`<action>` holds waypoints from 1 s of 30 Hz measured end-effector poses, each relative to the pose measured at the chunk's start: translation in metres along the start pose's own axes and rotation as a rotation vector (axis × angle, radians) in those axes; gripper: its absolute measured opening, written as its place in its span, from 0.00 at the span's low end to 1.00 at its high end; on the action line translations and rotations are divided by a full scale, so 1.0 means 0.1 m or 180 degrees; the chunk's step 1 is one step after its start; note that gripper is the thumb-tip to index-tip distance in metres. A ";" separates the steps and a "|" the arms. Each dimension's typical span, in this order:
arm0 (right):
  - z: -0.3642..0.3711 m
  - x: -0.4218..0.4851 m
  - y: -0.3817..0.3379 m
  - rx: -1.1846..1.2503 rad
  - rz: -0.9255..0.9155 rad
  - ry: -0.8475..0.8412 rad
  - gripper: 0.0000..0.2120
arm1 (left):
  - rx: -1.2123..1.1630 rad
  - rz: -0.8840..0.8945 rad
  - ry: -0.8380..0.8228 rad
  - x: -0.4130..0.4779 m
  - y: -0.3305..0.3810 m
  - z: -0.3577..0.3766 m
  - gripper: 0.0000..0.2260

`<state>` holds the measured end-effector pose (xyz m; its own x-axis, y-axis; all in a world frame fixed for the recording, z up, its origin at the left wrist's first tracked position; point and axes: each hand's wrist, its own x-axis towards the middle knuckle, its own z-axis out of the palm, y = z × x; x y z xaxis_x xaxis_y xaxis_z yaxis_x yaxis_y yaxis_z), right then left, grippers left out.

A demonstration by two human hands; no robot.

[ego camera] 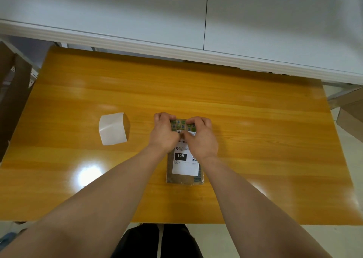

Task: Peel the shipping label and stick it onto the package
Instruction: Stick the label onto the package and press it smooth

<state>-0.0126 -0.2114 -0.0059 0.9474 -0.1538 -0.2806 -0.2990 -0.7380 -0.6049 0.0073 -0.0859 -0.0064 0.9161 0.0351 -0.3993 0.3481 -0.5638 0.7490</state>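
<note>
Head view, one moment.

- Package: flat brown mailer at frame centre. Its long axis runs up and down the frame, with the near end toward the person.
- Shipping label: white, with a black "15H" block. It already lies on the package face, long axis matching the package. Its lower part looks flat, and brown margin shows below it.
- Left hand and right hand: side by side and touching at the package's upper end. The fingers of both curl down over the green-printed far strip and hold it. The thumbs appear tucked toward the label's top edge, but their contact is not plainly visible.
- Key relation: the uncovered part of the label extends from the hands straight toward the bottom of the frame, along the long axis. Both hands are equally near it, so neither has the advantage.
- Judgement: peeling is done and the step in hand is seating the top edge. The next stroke would probably run down the frame to smooth the label.
- Backing paper: a curled white sheet, centre-left, well apart from the package.
- Surface: glossy orange wood-grain table, with lamp glare at lower left.
- Room: white wall panels across the top and a cardboard box at the right edge.
</note>
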 end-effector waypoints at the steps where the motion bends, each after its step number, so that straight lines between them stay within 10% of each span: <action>1: 0.00 0.00 -0.01 0.0003 0.0009 0.0013 0.11 | -0.0038 -0.0014 0.0033 0.00 0.00 0.01 0.22; 12: -0.05 0.06 -0.04 0.0060 -0.0002 -0.0143 0.10 | -0.0297 -0.0136 0.0140 0.03 -0.01 0.02 0.18; 21: -0.28 -0.20 0.24 0.0388 -0.0283 -0.0952 0.38 | 0.1477 0.0984 -0.0574 -0.28 -0.03 -0.08 0.48; 30: -0.24 -0.21 0.27 0.0321 -0.0264 -0.1091 0.48 | 0.1345 0.0693 -0.0931 -0.25 -0.02 -0.05 0.52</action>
<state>-0.0379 -0.2433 0.0016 0.8807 0.1456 -0.4507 -0.2488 -0.6676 -0.7018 -0.0153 -0.0818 0.0047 0.8437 -0.3157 -0.4343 -0.0081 -0.8163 0.5776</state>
